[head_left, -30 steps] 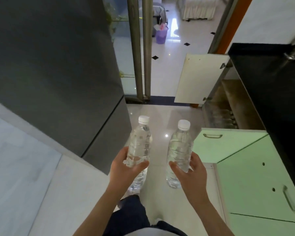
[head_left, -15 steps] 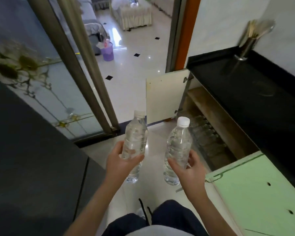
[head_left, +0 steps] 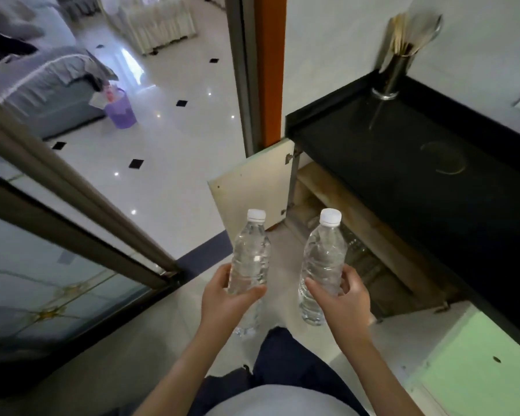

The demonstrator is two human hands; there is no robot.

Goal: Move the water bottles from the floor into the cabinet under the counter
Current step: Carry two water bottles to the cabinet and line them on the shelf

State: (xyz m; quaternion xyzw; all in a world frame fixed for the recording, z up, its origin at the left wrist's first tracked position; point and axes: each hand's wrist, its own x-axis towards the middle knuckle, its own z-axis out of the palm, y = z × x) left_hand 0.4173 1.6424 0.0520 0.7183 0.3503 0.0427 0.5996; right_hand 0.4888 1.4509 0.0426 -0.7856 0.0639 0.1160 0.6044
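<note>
I hold two clear water bottles with white caps, both upright in the air in front of me. My left hand (head_left: 225,298) grips the left bottle (head_left: 249,256) around its lower half. My right hand (head_left: 341,298) grips the right bottle (head_left: 324,259) the same way. Just right of the bottles the cabinet (head_left: 354,232) under the black counter (head_left: 427,175) stands open, its cream door (head_left: 252,187) swung out towards me. Several bottles lie dimly visible on the cabinet floor (head_left: 360,250).
A green cabinet door (head_left: 478,370) stands open at lower right. A sliding glass door frame (head_left: 72,211) runs along the left. A metal utensil holder (head_left: 394,73) stands on the counter's far corner. My dark trouser leg (head_left: 285,355) is below the bottles.
The view has swung right and closer to the open cabinet; the dark fridge on the left has left the view. Both hands still hold their bottles, now nearer the cabinet opening.
</note>
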